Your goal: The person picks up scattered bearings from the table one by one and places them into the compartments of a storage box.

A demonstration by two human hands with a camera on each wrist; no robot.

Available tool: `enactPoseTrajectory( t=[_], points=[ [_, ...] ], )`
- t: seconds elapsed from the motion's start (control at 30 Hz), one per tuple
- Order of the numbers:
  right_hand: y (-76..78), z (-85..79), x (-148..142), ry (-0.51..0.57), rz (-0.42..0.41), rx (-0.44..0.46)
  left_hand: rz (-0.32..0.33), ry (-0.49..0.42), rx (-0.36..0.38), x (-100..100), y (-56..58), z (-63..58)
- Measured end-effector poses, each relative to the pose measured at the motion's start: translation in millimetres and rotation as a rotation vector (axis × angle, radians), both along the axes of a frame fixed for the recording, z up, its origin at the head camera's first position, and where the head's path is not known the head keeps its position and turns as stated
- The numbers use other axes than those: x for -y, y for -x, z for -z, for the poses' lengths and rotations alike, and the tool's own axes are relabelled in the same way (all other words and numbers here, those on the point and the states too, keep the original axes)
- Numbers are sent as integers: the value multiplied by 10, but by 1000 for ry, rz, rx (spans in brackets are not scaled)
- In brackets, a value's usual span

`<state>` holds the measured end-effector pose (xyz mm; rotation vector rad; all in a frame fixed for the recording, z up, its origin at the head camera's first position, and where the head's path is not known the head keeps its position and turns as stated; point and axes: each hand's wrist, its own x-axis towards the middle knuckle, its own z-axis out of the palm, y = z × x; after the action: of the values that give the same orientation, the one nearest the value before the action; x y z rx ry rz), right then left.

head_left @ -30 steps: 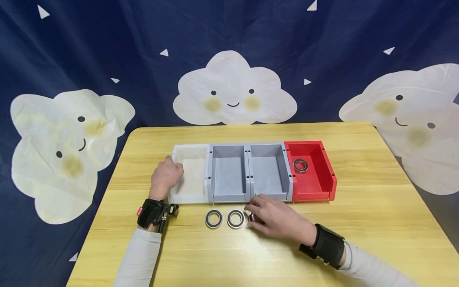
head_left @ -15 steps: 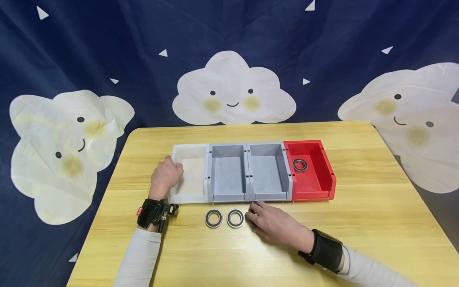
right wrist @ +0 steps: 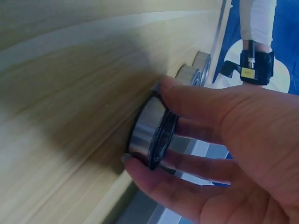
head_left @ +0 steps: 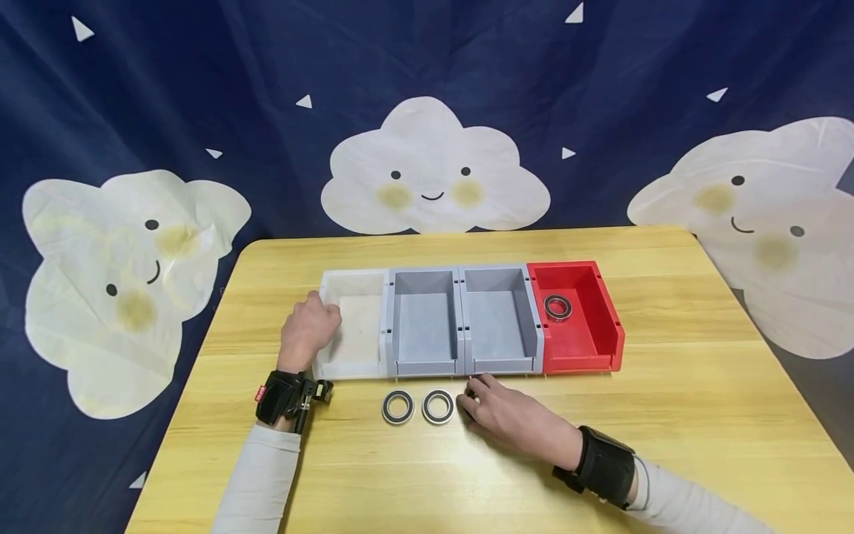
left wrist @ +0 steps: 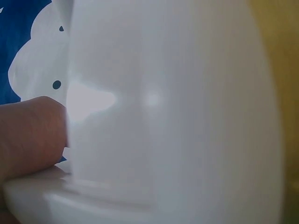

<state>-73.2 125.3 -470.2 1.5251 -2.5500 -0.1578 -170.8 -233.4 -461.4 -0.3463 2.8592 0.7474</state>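
Note:
My left hand (head_left: 309, 330) grips the left wall of the white bin (head_left: 353, 368), fingers curled over its rim. In the left wrist view the bin's wall (left wrist: 177, 116) fills most of the picture, with part of the hand (left wrist: 32, 140) at the left. In front of the bins, my right hand (head_left: 523, 423) pinches a bearing (right wrist: 149, 128) between thumb and fingers; it looks tilted near the tabletop in the right wrist view. Two more bearings, one at left (head_left: 386, 407) and one nearer the right hand (head_left: 426, 407), lie flat on the table.
Two grey bins, left (head_left: 429, 367) and right (head_left: 503, 366), stand joined between the white bin and a red bin (head_left: 579, 364). A bearing (head_left: 557, 319) lies inside the red bin. A dark curtain (head_left: 427, 52) with clouds hangs behind the wooden table (head_left: 373, 482).
My right hand has shifted slightly right and closed its fingers on the third bearing at the end of the row. The left hand keeps its place on the white bin.

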Motion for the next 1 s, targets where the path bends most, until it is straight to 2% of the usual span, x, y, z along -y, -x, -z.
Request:
enactPoseTrajectory(
  t=[0.13,0.3,0.6,0.83,0.9,1.0],
  points=[
    [-18,-25,-25,-11,-16,-16,0,-1,1,-10,4,10],
    [-30,-100,-61,50,-22,-47,0,9,8,-10,7,4],
    [-14,-384,-140,47,2,-49,-2,-2,12,5,-7,0],
    [103,-627,-209,78,55,7,-5,-11,12,7,-18,-8],
    [151,-688,-234,96,72,-1,-7,-13,12,7,-18,-11],
    [236,-774,-275,150,86,-61,-6,-16,12,2,-13,-17]
  ],
)
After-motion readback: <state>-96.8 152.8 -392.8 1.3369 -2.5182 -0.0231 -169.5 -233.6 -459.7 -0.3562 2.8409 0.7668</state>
